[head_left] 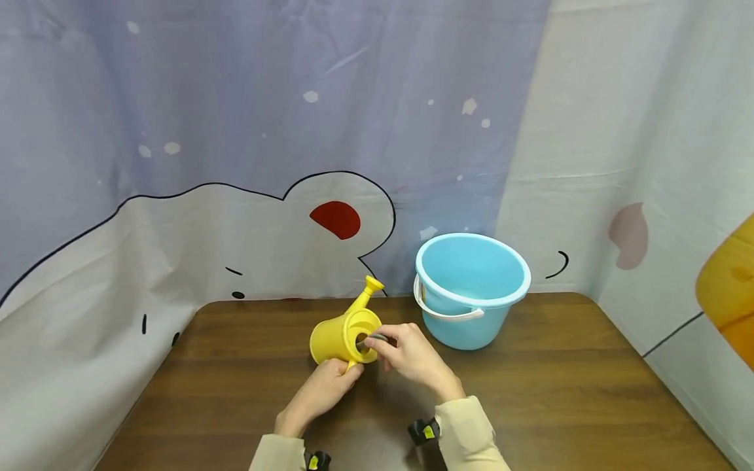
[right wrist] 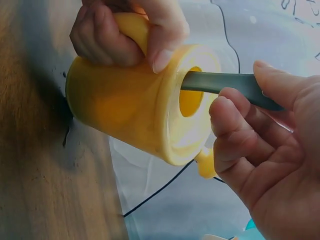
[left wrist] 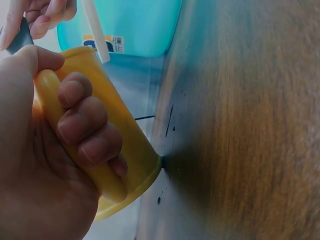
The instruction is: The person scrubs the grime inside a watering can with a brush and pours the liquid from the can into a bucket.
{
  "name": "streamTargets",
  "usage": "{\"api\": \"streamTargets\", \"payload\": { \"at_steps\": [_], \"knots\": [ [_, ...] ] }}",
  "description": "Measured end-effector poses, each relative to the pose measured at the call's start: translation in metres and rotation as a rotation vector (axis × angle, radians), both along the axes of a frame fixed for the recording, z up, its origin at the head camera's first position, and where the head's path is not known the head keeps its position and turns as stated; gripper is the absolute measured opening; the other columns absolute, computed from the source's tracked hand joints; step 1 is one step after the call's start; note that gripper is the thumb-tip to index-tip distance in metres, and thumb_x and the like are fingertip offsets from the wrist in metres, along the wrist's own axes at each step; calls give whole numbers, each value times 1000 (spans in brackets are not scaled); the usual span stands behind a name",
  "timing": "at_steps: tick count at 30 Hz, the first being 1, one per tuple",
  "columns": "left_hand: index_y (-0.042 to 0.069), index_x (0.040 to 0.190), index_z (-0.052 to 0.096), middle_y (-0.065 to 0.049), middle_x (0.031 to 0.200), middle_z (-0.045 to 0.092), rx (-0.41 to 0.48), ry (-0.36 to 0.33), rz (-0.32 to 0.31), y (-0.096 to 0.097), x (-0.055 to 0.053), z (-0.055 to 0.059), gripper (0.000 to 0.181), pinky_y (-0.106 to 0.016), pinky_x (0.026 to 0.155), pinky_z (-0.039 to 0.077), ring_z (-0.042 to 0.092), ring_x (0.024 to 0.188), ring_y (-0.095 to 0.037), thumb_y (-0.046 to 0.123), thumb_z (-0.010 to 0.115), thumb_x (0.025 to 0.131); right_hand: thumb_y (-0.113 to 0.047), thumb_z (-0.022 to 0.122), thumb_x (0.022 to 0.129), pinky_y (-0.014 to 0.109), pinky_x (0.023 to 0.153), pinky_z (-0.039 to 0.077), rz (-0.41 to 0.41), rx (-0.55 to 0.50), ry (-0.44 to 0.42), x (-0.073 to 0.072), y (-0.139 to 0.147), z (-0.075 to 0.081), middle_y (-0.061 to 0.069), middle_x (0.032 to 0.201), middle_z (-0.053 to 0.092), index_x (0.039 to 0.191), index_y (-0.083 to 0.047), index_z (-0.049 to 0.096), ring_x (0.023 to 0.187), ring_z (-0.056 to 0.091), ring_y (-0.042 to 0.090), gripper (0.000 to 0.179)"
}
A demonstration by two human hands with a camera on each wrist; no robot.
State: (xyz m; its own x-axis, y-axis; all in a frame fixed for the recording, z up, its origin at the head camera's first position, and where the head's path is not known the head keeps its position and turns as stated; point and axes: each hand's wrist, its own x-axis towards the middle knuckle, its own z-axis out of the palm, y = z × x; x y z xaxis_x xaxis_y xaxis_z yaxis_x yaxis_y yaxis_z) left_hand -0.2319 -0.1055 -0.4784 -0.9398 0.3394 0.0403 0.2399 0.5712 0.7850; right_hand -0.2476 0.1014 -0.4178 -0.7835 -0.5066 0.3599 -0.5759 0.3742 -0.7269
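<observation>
A yellow watering can is tilted over the table, its round top opening turned toward me and its spout pointing up and away. My left hand grips the can's handle, fingers curled round it in the left wrist view. Between thumb and fingers, my right hand pinches a dark grey-green handle. The far end of that handle enters the hole in the can's top, so the rest of the tool is hidden inside and I cannot tell its kind.
Behind the right hand stands a light blue bucket with a white carrying handle hanging at its front. The brown wooden table ends at the back against a printed curtain, which also runs along both sides.
</observation>
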Motion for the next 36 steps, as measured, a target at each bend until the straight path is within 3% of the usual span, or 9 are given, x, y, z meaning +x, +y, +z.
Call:
{"api": "streamTargets", "payload": {
  "at_steps": [7,14,21,26,36],
  "knots": [
    [16,56,42,9,51,33,11,-5,5,-3,2,1,48,-24,43,22,25,44,-5,36,52,99,-27,61,97,23,46,39,-44,-23,-22,1,5,2,-3,53,58,77,-14,64,44,53,11,24],
    [16,56,42,11,50,33,4,13,-1,-1,1,-1,47,-23,43,22,25,44,-5,33,53,98,-26,58,99,24,46,38,-97,-66,-37,2,9,5,-5,53,57,76,-11,64,49,60,22,28],
    [17,56,41,10,50,32,20,16,-2,0,1,0,48,-23,42,21,25,44,-5,36,52,98,-18,50,103,26,51,43,-108,53,23,0,0,-3,-2,54,56,79,-6,61,49,50,6,28],
    [16,55,41,10,50,32,8,-10,-1,-1,1,-1,48,-23,42,22,25,43,-6,34,51,99,-17,51,102,26,52,46,-107,56,27,0,-5,-7,-1,55,57,80,-6,61,50,52,5,26],
    [16,56,41,10,50,33,7,13,-1,0,1,0,48,-23,43,22,25,43,-6,34,52,99,-17,51,102,25,54,46,-99,81,52,-1,-6,-11,-7,53,53,81,-9,61,49,50,4,24]
  ]
}}
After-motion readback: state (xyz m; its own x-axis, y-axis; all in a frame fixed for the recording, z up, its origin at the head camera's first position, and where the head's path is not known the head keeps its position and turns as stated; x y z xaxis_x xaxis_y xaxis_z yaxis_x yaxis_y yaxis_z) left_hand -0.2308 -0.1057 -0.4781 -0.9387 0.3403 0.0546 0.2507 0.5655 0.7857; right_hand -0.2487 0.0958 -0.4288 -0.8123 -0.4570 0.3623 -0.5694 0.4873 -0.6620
